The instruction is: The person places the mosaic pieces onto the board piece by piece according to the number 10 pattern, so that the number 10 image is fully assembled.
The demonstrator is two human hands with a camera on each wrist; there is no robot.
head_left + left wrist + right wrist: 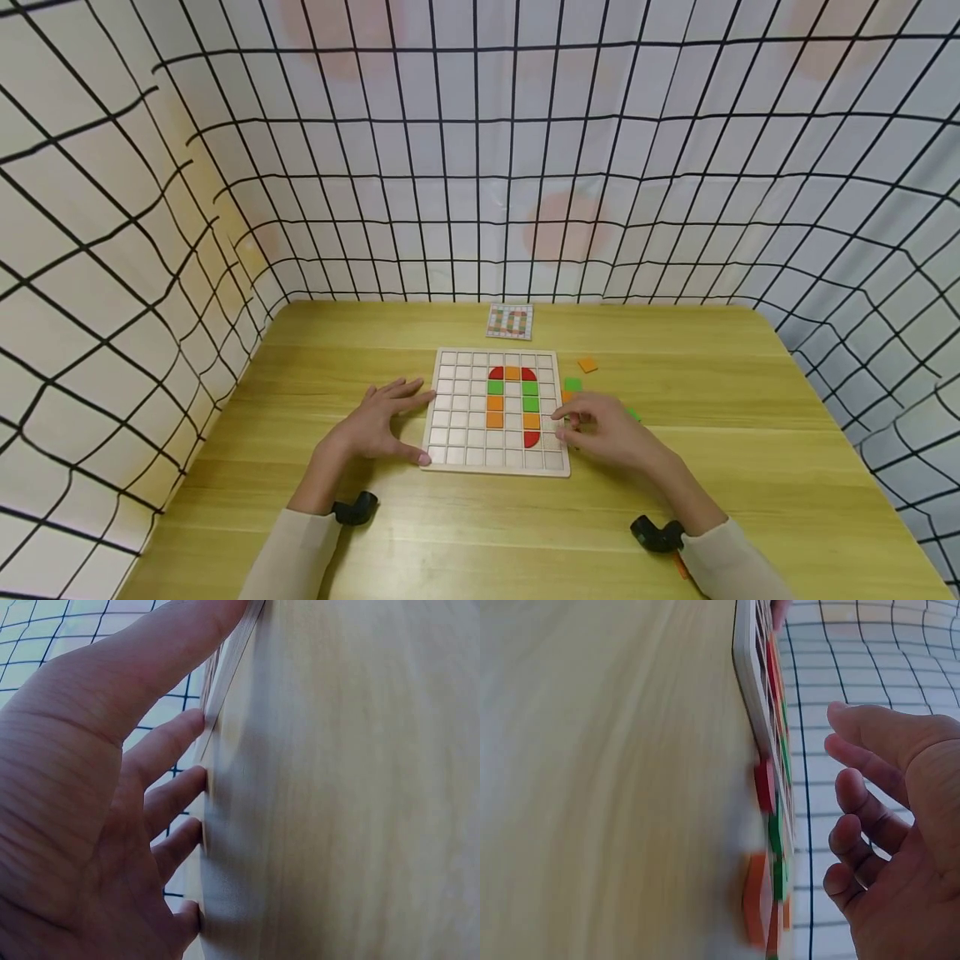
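A pale wooden grid board (456, 435) lies on the table, with red, orange and green tiles set in its cells as an arch. Its right leg ends in a rounded red tile (532, 439); the left leg ends in an orange tile (495, 420). My left hand (375, 423) is spread at the board's left side, thumb at the near corner and index fingertip at the edge. Over the right edge hovers my right hand (611, 429), its fingers loosely bent, thumb and index apart. Nothing shows between them in the right wrist view, where the hand (900, 795) is raised above the table.
Loose tiles lie right of the board, among them an orange one (587, 365) and a green one (573, 384), some partly behind my right hand. A small pattern card (510, 322) sits beyond the board. Black grid netting (495, 167) encloses the wooden table (360, 333).
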